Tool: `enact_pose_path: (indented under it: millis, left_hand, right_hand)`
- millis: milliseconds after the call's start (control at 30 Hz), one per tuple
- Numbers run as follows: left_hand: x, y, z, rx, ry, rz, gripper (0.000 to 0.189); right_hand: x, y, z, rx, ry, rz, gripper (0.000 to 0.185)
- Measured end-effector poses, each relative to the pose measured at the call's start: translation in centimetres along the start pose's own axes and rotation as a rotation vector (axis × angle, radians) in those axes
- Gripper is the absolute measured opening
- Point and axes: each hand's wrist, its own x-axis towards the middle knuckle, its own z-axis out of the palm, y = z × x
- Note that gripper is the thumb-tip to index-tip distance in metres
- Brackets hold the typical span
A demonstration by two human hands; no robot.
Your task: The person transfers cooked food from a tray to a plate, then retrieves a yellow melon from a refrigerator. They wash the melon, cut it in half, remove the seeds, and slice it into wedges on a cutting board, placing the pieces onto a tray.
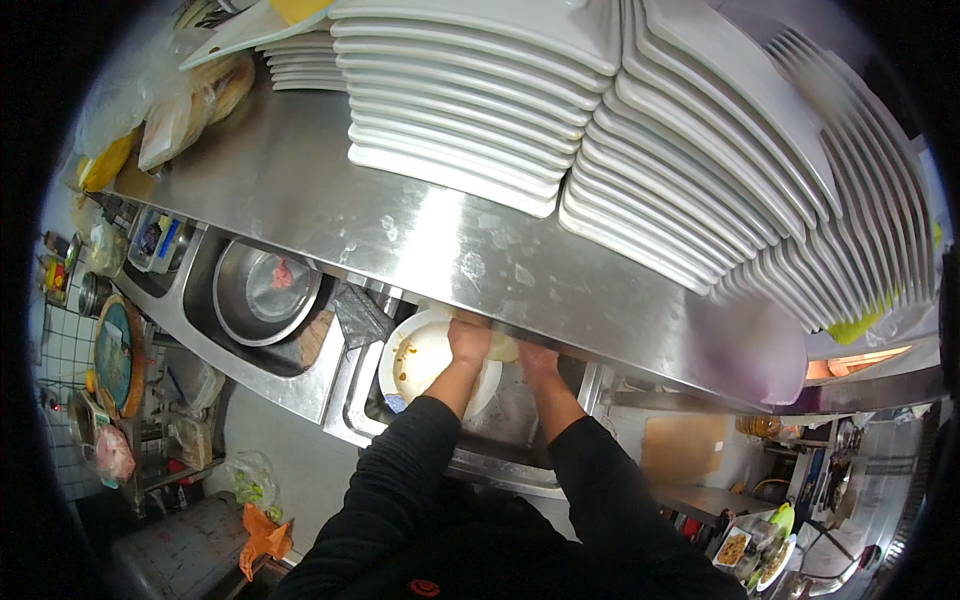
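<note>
My left hand (470,341) is over a large white plate (420,367) that bears brown food residue. My right hand (538,361) is just to the right, beyond the plate's rim. A pale yellowish thing (503,348) shows between the two hands; I cannot tell what it is. The fingers of both hands are hidden beneath the edge of a stainless steel shelf (315,187), so their grip does not show. The plate lies in a stainless steel sink basin (499,442), with a bit of something blue and white (394,403) at its lower left rim.
Stacks of white square plates (465,112) load the shelf above my hands. At the left, a second basin holds a round metal pot (225,300). A dark grey cloth (362,313) hangs over the divider. Round chopping board (133,356) stands farther left.
</note>
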Motion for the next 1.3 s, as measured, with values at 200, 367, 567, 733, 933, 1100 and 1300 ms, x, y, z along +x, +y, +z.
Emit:
enact_pose_path:
  millis: [200,367,567,733,933,1100,1300]
  left_hand:
    - [-3.7,2.0,-3.8,-1.378,-0.158,-0.685,0.045]
    - [-4.6,3.0,-5.7,-1.426,-0.409,-0.606,0.049]
    - [-5.4,2.1,-6.8,-1.129,-0.401,-0.468,0.045]
    - [-5.8,1.3,-6.2,-1.019,-0.311,-0.660,0.045]
    - [-6.9,2.4,-6.8,-1.012,-0.206,-0.837,0.045]
    - [-7.7,3.0,-7.2,-1.025,-0.289,-0.864,0.046]
    - [-10.7,1.1,-6.7,-0.343,-0.467,-0.421,0.037]
  right_hand:
    - [1.6,-2.6,1.5,-0.353,-0.200,-0.147,0.061]
    - [2.4,-3.4,0.6,-0.503,-0.349,-0.156,0.060]
    - [1.6,-4.7,-0.6,-0.580,-0.475,-0.168,0.058]
    - [1.8,-5.4,-0.1,-0.635,-0.464,-0.159,0.056]
    - [2.8,-5.9,1.3,-0.620,-0.456,-0.079,0.054]
    - [-0.1,-5.4,-2.0,0.096,-0.619,0.413,0.053]
    - [-8.0,-4.4,-8.7,0.844,-0.553,0.695,0.051]
